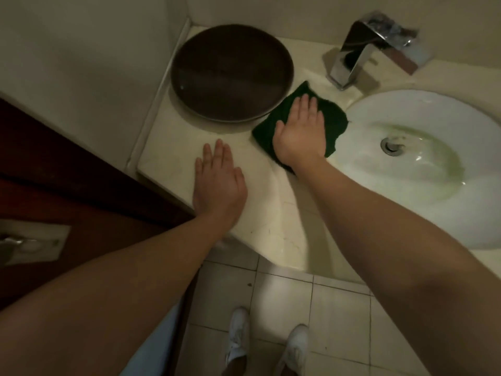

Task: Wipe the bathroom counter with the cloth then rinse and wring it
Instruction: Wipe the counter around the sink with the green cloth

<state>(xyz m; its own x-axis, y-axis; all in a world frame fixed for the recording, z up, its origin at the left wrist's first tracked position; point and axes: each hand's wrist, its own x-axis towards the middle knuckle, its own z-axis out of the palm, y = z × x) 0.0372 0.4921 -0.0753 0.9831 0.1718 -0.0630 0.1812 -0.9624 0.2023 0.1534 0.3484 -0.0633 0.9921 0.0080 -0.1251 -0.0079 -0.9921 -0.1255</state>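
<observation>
A dark green cloth (332, 116) lies flat on the cream counter (173, 158), between the round tray and the basin's left rim. My right hand (299, 134) presses flat on top of it, fingers together and pointing away from me. My left hand (218, 183) rests palm down on the bare counter near its front edge, holding nothing. The white oval basin (423, 169) with a metal drain (390, 145) sits to the right of the cloth.
A dark brown round tray (231, 73) stands in the counter's back left corner by the wall. A chrome faucet (360, 50) rises behind the basin. A dark wooden door (67, 175) is at left. Tiled floor (284, 294) and my white shoes lie below.
</observation>
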